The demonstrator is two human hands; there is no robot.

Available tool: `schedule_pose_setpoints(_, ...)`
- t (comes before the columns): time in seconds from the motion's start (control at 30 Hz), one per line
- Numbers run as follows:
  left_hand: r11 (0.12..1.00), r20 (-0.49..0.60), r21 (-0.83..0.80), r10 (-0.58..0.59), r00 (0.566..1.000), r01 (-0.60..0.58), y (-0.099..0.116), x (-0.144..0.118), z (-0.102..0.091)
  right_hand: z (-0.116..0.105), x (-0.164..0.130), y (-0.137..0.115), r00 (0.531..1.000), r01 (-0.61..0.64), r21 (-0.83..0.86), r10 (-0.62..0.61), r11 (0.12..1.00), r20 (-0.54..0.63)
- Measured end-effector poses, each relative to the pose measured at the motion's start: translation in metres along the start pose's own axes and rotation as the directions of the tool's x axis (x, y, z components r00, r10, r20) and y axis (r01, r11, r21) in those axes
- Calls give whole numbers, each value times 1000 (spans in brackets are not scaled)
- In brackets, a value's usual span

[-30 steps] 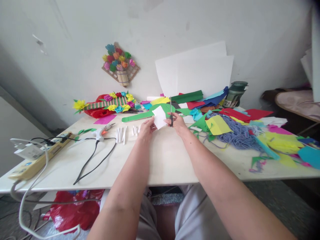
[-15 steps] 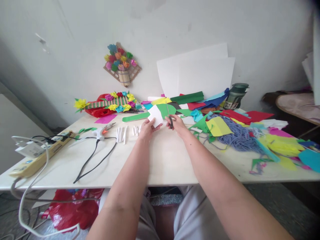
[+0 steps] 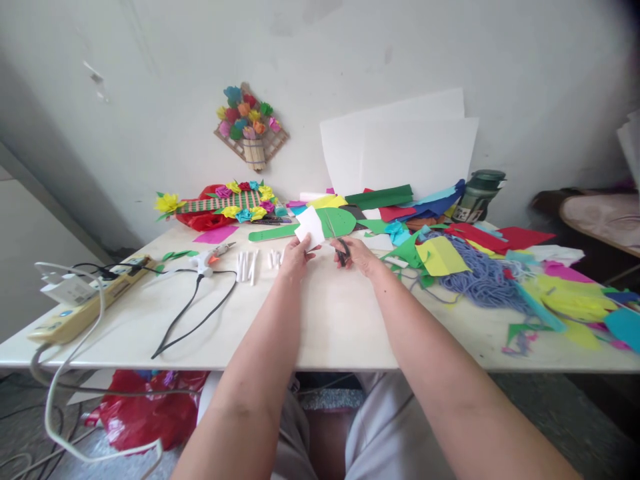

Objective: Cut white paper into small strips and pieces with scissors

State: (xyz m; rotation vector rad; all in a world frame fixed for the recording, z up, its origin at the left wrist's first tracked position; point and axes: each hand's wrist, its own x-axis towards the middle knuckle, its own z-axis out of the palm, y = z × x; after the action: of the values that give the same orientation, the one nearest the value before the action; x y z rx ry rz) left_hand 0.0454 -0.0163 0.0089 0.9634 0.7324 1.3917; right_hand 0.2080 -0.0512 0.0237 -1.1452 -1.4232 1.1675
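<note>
My left hand (image 3: 296, 257) grips a white piece of paper (image 3: 310, 228) by its lower edge, above the table. Close on its right, my right hand (image 3: 354, 256) is closed around the dark handles of a pair of scissors (image 3: 343, 253). Their thin blades point up and left, to the right of the white paper and in front of a green guitar-shaped cutout (image 3: 341, 219). I cannot tell whether the blades touch the paper. Short white paper rolls (image 3: 243, 267) lie left of my left hand.
A glue gun (image 3: 204, 261) with a looping black cord and a power strip (image 3: 95, 303) lie at left. Flower-decorated craft (image 3: 225, 203) stands behind. Blue-grey yarn (image 3: 477, 270), coloured paper scraps (image 3: 443, 255) and a dark green bottle (image 3: 479, 195) fill the right side.
The scissors have tilted, their blades now leaning left instead of pointing nearly straight up. The view has shifted slightly. The white paper stays in my left hand.
</note>
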Motion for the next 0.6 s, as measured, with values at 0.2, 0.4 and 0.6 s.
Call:
schedule_pose_setpoints(0.2,999,-4,-45,-26,1000,25,0,2,0,-1,0,1,999,12,-36,-10,999,42)
schedule_pose_setpoints(0.4,998,1,-51,-31,1000,31,1,-1,2,0,-1,0,999,4,-75,-1,997,40)
schedule_pose_setpoints(0.6,998,24,-55,-25,999,27,-2,-2,1,-1,0,-1,998,22,-49,-25,999,-55)
